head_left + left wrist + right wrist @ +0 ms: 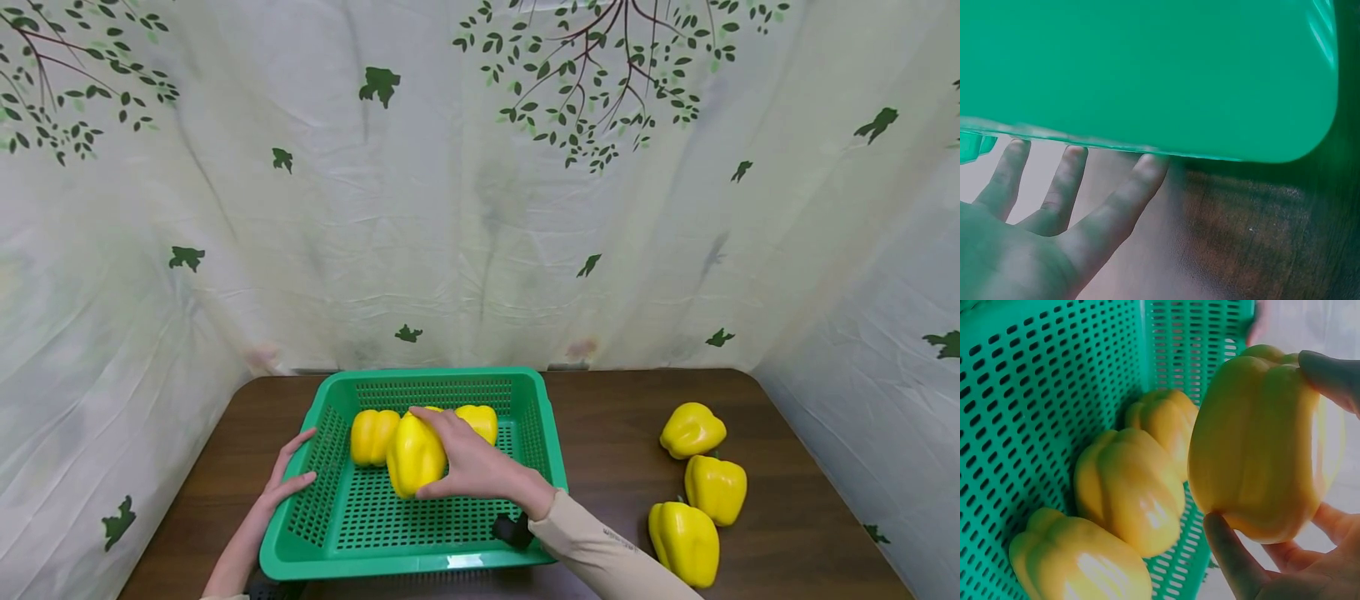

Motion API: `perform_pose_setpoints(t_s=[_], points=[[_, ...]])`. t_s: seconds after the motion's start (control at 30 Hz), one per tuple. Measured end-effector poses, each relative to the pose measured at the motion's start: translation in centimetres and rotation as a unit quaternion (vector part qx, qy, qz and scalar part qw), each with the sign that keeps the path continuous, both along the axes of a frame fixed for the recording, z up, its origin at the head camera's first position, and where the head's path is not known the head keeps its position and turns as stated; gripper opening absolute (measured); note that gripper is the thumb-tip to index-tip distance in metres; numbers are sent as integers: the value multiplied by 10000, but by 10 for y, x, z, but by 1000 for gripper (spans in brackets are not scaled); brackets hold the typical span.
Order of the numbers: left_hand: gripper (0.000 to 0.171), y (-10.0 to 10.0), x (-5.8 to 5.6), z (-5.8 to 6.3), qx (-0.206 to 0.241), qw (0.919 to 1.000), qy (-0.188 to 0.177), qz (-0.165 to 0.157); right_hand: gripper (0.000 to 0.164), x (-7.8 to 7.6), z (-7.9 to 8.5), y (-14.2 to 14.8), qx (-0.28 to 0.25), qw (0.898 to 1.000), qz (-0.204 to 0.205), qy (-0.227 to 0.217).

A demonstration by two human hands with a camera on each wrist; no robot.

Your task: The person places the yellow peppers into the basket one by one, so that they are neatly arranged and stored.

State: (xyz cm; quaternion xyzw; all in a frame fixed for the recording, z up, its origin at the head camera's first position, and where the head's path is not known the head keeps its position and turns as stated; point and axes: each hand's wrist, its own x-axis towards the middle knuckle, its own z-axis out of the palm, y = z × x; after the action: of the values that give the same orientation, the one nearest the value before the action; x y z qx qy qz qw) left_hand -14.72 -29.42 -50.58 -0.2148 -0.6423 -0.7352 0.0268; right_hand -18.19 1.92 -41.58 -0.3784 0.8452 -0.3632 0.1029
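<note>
My right hand (480, 462) grips a yellow bell pepper (415, 457) above the inside of a green basket (553, 450). In the right wrist view, thumb and fingertips press on opposite sides of this pepper (1254, 450). Three more yellow bell peppers lie along one wall of the basket: one pepper (1085, 562) nearest, a middle pepper (1129, 487) and a farther pepper (1166, 425). At the basket's left side, my left hand (277, 483) touches the rim. The left wrist view shows its fingers (1110, 209) straight and spread, tips right at the green edge.
Right of the basket, three yellow bell peppers rest on the brown wooden table (600, 450): a back one (693, 430), a middle one (716, 490) and a front one (684, 543). A pale leaf-patterned curtain (480, 250) hangs behind the table and at its sides.
</note>
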Motion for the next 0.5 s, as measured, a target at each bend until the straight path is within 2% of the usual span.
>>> perform_pose_setpoints(t_s=[0.17, 0.3, 0.5], points=[[67, 0, -1, -1, 34, 10000, -1, -1, 93, -2, -4, -7, 50, 10000, 55, -56], [66, 1, 0, 0, -2, 10000, -18, 7, 93, -4, -8, -12, 78, 9998, 139, 68], [63, 0, 1, 2, -113, 9997, -221, 53, 95, -6, -13, -22, 229, 9994, 243, 112]])
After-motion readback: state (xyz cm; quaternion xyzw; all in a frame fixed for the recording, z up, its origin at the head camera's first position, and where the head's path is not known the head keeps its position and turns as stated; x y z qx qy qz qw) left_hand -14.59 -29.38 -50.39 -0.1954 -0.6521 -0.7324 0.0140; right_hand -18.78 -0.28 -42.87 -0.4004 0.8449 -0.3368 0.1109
